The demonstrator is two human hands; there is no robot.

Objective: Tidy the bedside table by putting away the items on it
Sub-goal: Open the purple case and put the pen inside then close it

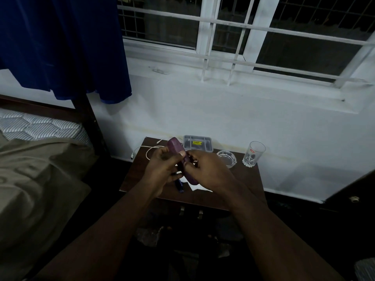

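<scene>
At centre frame, left hand and right hand both clasp a purple case above the bedside table; closing it squarely seems wise.

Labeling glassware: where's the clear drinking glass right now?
In the head view, the clear drinking glass stands upright at the back right corner of the dark wooden bedside table, just right of the clear glass ashtray, apart from both hands.

hands: we see left hand and right hand both gripping a purple case above the tabletop
tabletop: white cable, grey tray, glass ashtray, drinking glass, blue pen
left: bed
</scene>
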